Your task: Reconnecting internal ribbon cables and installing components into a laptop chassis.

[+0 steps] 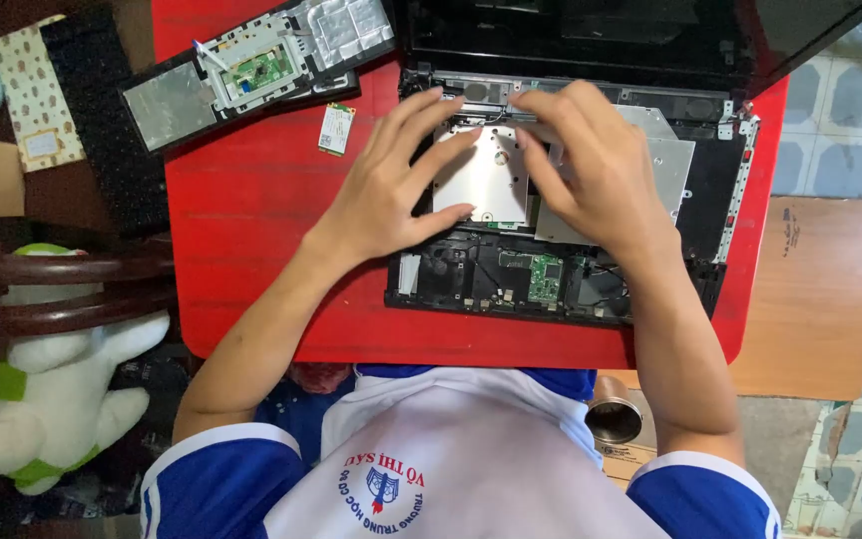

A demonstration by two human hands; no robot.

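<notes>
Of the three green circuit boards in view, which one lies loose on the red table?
The small card left of the laptop base; the others sit inside the removed cover panel and the base.

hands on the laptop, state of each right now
Left hand: open, fingers spread on the metal plate.
Right hand: fingers curled at the plate's top edge; grip cannot be told.

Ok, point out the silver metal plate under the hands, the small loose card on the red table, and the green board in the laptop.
silver metal plate (491, 180), head view, bare centre.
small loose card (335, 129), head view, middle.
green board (545, 277), head view, middle.
</notes>
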